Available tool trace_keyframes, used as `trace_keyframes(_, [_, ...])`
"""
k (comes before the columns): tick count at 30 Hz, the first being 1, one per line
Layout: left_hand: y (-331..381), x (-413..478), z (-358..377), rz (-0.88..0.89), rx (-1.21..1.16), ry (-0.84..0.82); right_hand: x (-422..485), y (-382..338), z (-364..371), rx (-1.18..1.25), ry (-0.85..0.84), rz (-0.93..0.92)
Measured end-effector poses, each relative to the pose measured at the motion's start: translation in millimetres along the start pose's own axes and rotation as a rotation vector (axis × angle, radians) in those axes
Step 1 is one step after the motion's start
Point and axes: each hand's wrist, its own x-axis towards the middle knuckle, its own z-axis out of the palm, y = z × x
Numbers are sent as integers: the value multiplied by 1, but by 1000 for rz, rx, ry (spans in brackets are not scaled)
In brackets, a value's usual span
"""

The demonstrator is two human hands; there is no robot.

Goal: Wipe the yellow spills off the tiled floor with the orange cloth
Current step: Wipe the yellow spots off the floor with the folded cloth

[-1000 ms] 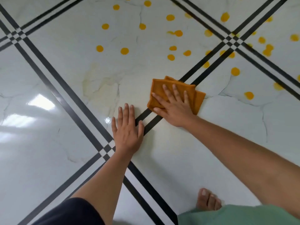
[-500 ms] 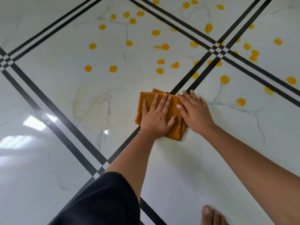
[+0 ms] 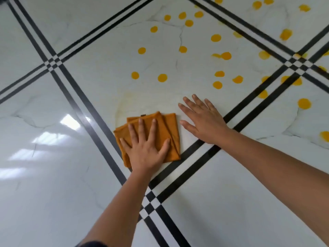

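**While the cloth lies pressed, spots wait beyond**

As its straight fingers fan wide, the left hand (image 3: 146,148) presses the folded orange cloth (image 3: 169,125) flat on the tiled floor (image 3: 231,193). Just right of it, the right hand (image 3: 204,122) rests on bare tile, fingers likewise wide, holding nothing. A faint yellowish smear (image 3: 122,102) rings the tile past the cloth; farther off lie many yellow spills (image 3: 162,77). Wiping seems midway: the next stroke calls for pushing the cloth forward over them.
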Motion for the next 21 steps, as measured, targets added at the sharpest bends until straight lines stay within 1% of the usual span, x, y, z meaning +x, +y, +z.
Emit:
trace_keyframes(2, [-13,19,-2,75,31,-13,10,-8,5,-7,6,-8])
trace_keyframes(3, [-21,43,-8,74,18,-3,13,-12,9,11,14,10])
trace_keyframes(5, [-41,88,-25,-24,-56,36,16,-23,16,45,33,36])
trace_keyframes(7, [-52,104,-29,-133,-104,85,16,-29,19,35,33,7])
trace_keyframes(9, [-42,81,-20,-169,-105,111,15,-29,20,26,30,-37])
trace_keyframes(10, [-32,62,-15,-139,-97,98,15,-29,18,35,37,-31])
trace_keyframes(12, [-23,28,-6,-22,-18,42,14,-31,19,70,61,29])
trace_keyframes(14, [-31,43,-7,85,30,27,13,-33,22,97,80,93])
trace_keyframes(15, [-37,65,-12,97,16,25,13,-34,23,107,79,115])
trace_keyframes(16, [-41,84,-20,61,-18,32,11,-34,24,107,66,121])
trace_keyframes(18, [-45,103,-29,-67,-109,64,9,-31,22,81,48,106])
trace_keyframes(20, [-29,78,-18,-118,-125,102,7,-25,18,69,58,103])
trace_keyframes(21, [-13,51,-10,-99,-118,103,5,-22,17,78,68,118])
